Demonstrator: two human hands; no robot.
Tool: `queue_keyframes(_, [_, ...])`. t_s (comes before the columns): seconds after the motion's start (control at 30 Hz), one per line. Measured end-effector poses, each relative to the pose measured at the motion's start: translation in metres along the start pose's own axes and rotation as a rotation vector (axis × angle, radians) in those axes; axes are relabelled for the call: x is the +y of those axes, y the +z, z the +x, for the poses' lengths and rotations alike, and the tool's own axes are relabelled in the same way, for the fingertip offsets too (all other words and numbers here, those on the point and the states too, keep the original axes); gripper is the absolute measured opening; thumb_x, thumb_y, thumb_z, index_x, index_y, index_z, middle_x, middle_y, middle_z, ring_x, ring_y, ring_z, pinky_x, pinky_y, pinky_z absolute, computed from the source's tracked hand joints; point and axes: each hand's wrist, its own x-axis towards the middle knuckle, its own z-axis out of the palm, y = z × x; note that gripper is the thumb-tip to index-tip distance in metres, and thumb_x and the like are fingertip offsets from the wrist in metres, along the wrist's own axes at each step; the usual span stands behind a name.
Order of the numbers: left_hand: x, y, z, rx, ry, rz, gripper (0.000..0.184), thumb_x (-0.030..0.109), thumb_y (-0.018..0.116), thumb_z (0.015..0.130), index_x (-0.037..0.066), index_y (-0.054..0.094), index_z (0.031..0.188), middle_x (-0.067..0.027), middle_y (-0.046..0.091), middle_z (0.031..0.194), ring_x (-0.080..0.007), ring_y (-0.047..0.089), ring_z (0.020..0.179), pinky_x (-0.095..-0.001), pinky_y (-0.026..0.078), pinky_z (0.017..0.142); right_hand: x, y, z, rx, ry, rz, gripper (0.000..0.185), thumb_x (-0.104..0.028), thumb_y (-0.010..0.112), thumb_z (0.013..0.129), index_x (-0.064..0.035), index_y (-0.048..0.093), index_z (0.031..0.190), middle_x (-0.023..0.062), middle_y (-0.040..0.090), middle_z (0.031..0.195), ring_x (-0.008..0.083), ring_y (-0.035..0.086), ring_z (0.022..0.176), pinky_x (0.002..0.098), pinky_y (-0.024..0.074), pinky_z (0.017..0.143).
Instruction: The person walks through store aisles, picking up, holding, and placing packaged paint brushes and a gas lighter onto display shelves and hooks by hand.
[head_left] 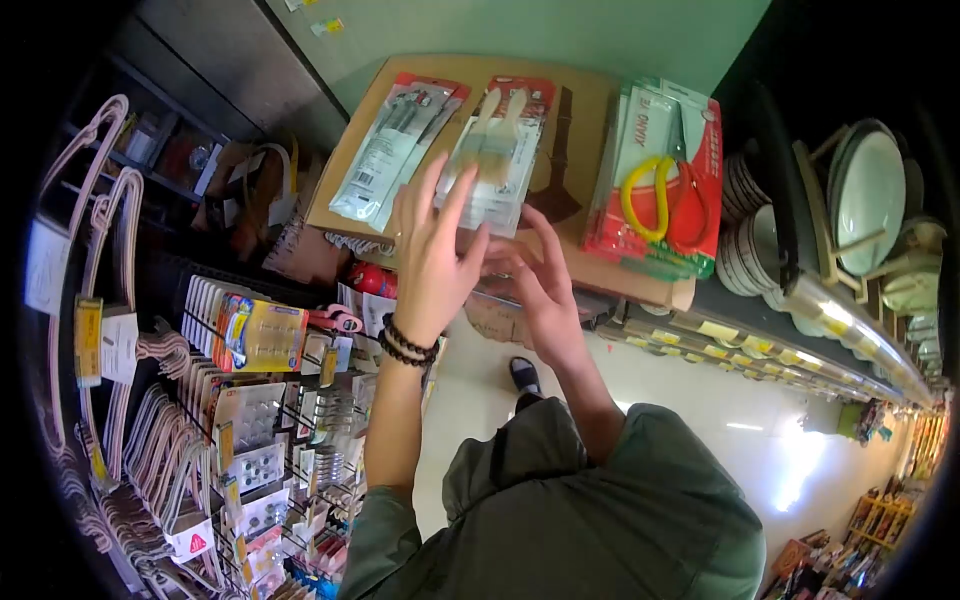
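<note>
My left hand point(437, 250), with dark beads at the wrist, reaches over the lower left part of a clear pack of pale-handled brushes point(505, 125). Its fingers are stretched and apart. Below the pack's bottom edge is my right hand point(545, 295), fingers extended and apart; whether it touches the pack I cannot tell. The pack lies flat on a cardboard box point(575, 115), its lower part partly hidden by my left fingers. To its left lie silver-and-red packs point(385, 155). On the right rests a stack of carded scissors with yellow and red handles point(660, 185).
A dark brush shape point(555, 190) shows on the cardboard. Hangers point(115, 220) and hooks of carded small goods point(255, 400) stand at left. White bowls and plates point(865, 200) fill a shelf at right. Pale floor point(670, 385) lies below.
</note>
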Motion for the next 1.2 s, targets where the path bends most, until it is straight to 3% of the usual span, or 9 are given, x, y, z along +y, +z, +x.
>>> queue_keyframes(0.2, [-0.021,0.022,0.023,-0.104,0.018,0.105,0.056,0.008,0.072,0.08,0.012,0.058,0.134,-0.0142,0.052,0.139,-0.0372,0.051,0.125,-0.0532,0.034,0.111,0.009,-0.017,0.036,0.04,0.009,-0.034,0.057,-0.004,0.043,0.102,-0.0095,0.019,0.154,0.0135,0.062,0.117,0.0185,0.064,0.1,0.0305,0.0529,0.081])
queue_keyframes(0.4, [-0.017,0.018,0.004,0.038,0.104,0.126,0.049,-0.001,0.069,0.074,0.01,0.068,0.121,-0.0116,0.059,0.131,-0.0336,0.059,0.116,-0.0439,0.05,0.097,0.005,-0.02,0.036,0.077,0.028,-0.136,0.043,-0.007,0.041,0.104,-0.0028,0.034,0.146,0.014,0.067,0.1,0.017,0.065,0.085,0.0298,0.0528,0.075])
queue_keyframes(0.57, [0.02,-0.008,-0.035,0.148,0.175,0.133,0.043,0.004,0.07,0.072,0.009,0.07,0.115,-0.0136,0.061,0.13,-0.0345,0.06,0.116,-0.0449,0.051,0.096,0.008,-0.017,0.009,0.078,0.05,0.106,0.05,-0.019,0.053,0.098,-0.0018,0.04,0.143,0.0143,0.055,0.134,0.0262,0.056,0.122,0.0408,0.0461,0.103])
queue_keyframes(0.7, [0.061,-0.055,-0.097,0.162,0.144,0.211,0.039,0.011,0.071,0.073,0.009,0.072,0.112,-0.0135,0.063,0.128,-0.0356,0.06,0.116,-0.0466,0.053,0.095,0.01,-0.014,-0.034,-0.127,0.171,0.245,0.054,-0.011,0.052,0.092,0.0018,0.039,0.143,0.0184,0.054,0.136,0.0304,0.059,0.12,0.0423,0.049,0.102])
queue_keyframes(0.8, [0.086,-0.073,-0.157,0.29,0.056,0.257,0.034,0.011,0.071,0.074,0.009,0.074,0.107,-0.0137,0.065,0.124,-0.0348,0.061,0.116,-0.0467,0.053,0.096,0.02,-0.016,-0.065,-0.304,0.328,0.312,0.055,-0.007,0.053,0.094,0.0015,0.037,0.145,0.0181,0.052,0.14,0.0299,0.055,0.125,0.0458,0.0421,0.109])
queue_keyframes(0.87, [0.109,-0.082,-0.203,0.333,-0.076,0.299,0.03,0.005,0.072,0.073,0.012,0.076,0.102,-0.0152,0.066,0.121,-0.0358,0.06,0.116,-0.046,0.052,0.094,0.021,0.014,-0.087,-0.549,0.396,0.533,0.052,-0.026,0.04,0.101,0.0017,0.038,0.145,0.0191,0.05,0.142,0.0318,0.05,0.13,0.0474,0.0364,0.112])
queue_keyframes(1.0, [0.156,-0.089,-0.29,0.449,-0.317,0.407,0.035,0.0,0.072,0.071,0.015,0.076,0.102,-0.016,0.065,0.119,-0.038,0.059,0.117,-0.0443,0.052,0.091,0.025,0.056,-0.16,-0.472,0.78,0.653,0.061,-0.039,0.025,0.105,0.0029,0.029,0.15,0.0204,0.042,0.149,0.0345,0.046,0.134,0.0488,0.0336,0.114])
queue_keyframes(1.13, [0.21,-0.104,-0.362,0.524,-0.514,0.447,0.041,-0.008,0.065,0.07,0.01,0.075,0.104,-0.0177,0.06,0.124,-0.0412,0.056,0.119,-0.0467,0.049,0.096,0.038,0.083,-0.227,-0.712,0.769,0.162,0.055,-0.029,0.034,0.105,0.0009,0.027,0.151,0.0188,0.044,0.147,0.0311,0.045,0.135,0.0455,0.0353,0.113])
queue_keyframes(1.2, [0.234,-0.113,-0.401,0.583,-0.569,0.464,0.042,-0.01,0.06,0.068,0.006,0.074,0.104,-0.0202,0.059,0.123,-0.0417,0.057,0.116,-0.0482,0.048,0.098,0.044,0.094,-0.256,-0.826,0.853,0.251,0.048,-0.013,0.046,0.104,0.0013,0.033,0.147,0.0126,0.049,0.142,0.0212,0.05,0.128,0.0368,0.0409,0.107])
